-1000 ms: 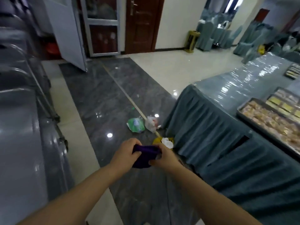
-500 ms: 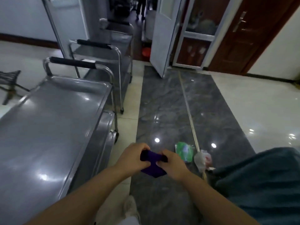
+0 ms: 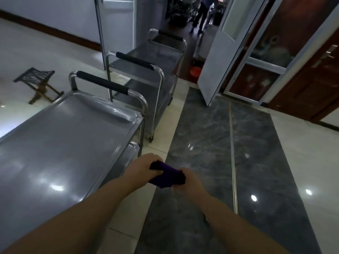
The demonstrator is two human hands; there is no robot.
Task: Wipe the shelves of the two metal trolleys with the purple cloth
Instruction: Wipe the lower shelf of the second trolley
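The purple cloth (image 3: pixel 167 176) is bunched between both hands above the floor. My left hand (image 3: pixel 145 166) grips its left end and my right hand (image 3: pixel 189 181) grips its right end. Just left of my hands stands the near metal trolley (image 3: pixel 60 143), its bare steel top shelf reflecting light, with a black-padded handle at its far end. A lower shelf edge shows under its right rim. Behind it stands the second metal trolley (image 3: pixel 146 70), with several shelves and black-padded handles. Neither hand touches a trolley.
A small folding stool (image 3: pixel 37 81) stands on the pale floor at far left. A white door (image 3: pixel 220 57) stands ajar ahead, with an orange bucket (image 3: pixel 196 71) behind it and a person (image 3: pixel 201 13) walking in the corridor. Dark marble flooring (image 3: pixel 238 153) runs under my hands.
My view has swung left, away from the draped table and floor litter, onto the two trolleys. Both hands have kept hold of the cloth and now sit beside the near trolley's right edge.
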